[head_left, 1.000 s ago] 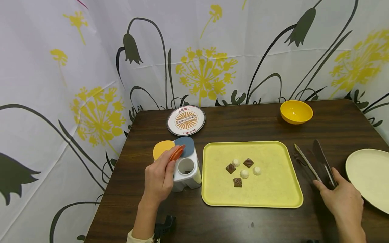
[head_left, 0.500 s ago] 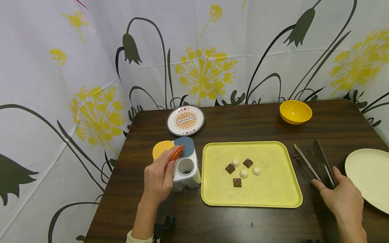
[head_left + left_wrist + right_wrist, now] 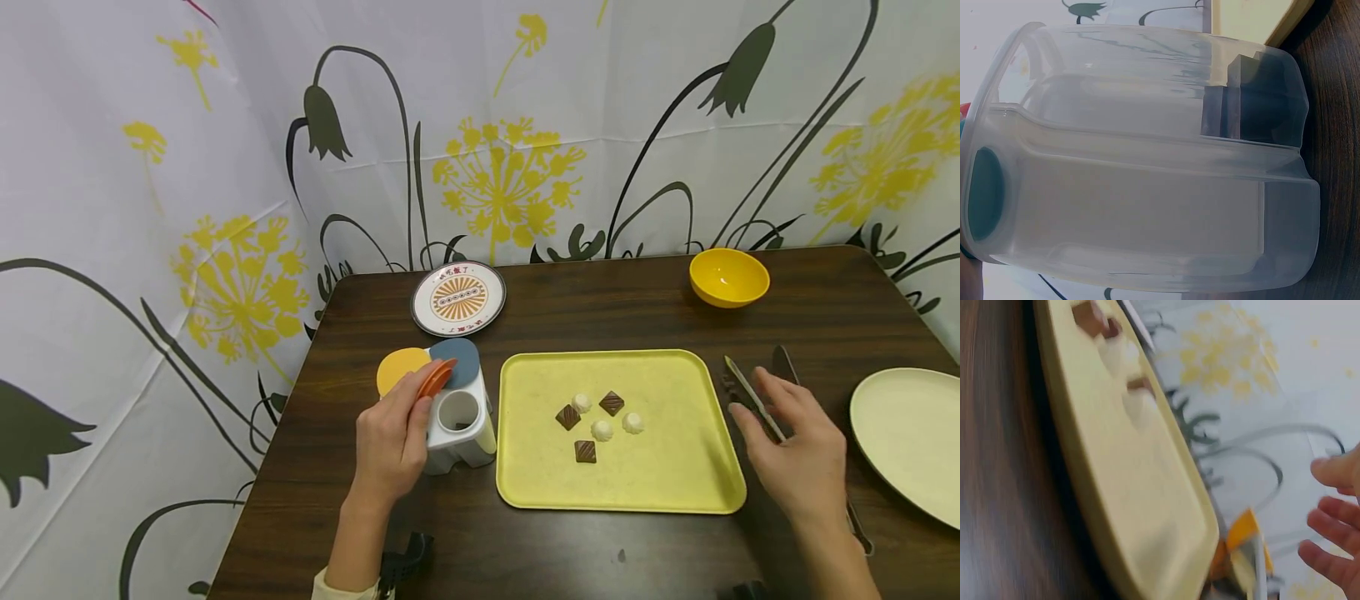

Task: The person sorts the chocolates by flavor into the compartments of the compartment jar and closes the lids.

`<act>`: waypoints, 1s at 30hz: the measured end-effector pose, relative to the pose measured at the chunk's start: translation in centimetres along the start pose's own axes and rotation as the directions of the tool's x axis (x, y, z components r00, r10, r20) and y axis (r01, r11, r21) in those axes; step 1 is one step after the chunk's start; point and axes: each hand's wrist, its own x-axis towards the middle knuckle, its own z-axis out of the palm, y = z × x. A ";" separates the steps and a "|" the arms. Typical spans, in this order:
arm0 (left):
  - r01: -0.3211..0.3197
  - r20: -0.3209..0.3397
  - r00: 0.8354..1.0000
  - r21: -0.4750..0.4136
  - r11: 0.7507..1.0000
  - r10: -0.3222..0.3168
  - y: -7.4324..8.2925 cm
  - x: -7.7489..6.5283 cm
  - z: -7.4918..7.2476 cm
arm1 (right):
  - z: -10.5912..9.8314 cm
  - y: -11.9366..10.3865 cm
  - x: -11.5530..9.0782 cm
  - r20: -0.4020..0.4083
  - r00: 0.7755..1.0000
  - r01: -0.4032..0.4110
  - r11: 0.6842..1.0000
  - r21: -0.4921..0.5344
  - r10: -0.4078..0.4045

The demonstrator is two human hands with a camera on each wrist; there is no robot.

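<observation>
Because the left hand (image 3: 392,437) pinches the orange lid (image 3: 438,377) aside, one compartment (image 3: 459,411) stands exposed; right hand (image 3: 801,450): spread apart, near a utensil (image 3: 752,395).

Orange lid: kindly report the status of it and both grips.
Left grip pinches orange lid. Right grip loose near tray, nothing seen held. Container opening uncovered, nothing blocking it.

The white container (image 3: 459,456) has a yellow lid (image 3: 397,367) and a blue lid (image 3: 462,357); the third lid (image 3: 437,379) is orange. The pale yellow tray (image 3: 675,467) carries striped brown squares (image 3: 586,451) and cream swirls (image 3: 602,430). The tongs (image 3: 754,398) are silver-grey, the bowl (image 3: 729,298) bright yellow, the large plate (image 3: 911,442) cream. The small plate (image 3: 459,298) shows orange rays on white; the cloth (image 3: 652,67), yellow and grey-green flowers on white.
</observation>
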 end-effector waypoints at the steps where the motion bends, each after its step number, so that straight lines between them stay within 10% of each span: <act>1: 0.000 -0.001 1.000 0.000 1.000 0.000 0.0 0.0 0.0 | 0.5 -0.5 0.1 0.019 0.998 0.051 0.998 0.027 -0.052; 6: -0.002 -0.001 1.000 -0.005 1.000 0.002 0.1 0.0 -0.1 | 3.3 -2.9 0.1 0.176 0.956 0.214 0.969 0.126 -0.234; 15: 0.004 0.006 1.000 -0.013 1.000 -0.004 0.1 0.0 -0.1 | 8.3 -7.6 -0.1 0.417 0.827 0.251 0.912 0.325 -0.377; 21: -0.013 -0.013 1.000 -0.011 1.000 0.013 0.1 0.0 0.1 | 11.4 -10.0 -0.3 0.453 0.757 0.271 0.857 0.438 -0.471; 30: -0.012 -0.020 1.000 -0.012 1.000 0.012 0.0 0.0 0.1 | 14.6 -12.9 0.2 0.410 0.711 0.317 0.781 0.539 -0.571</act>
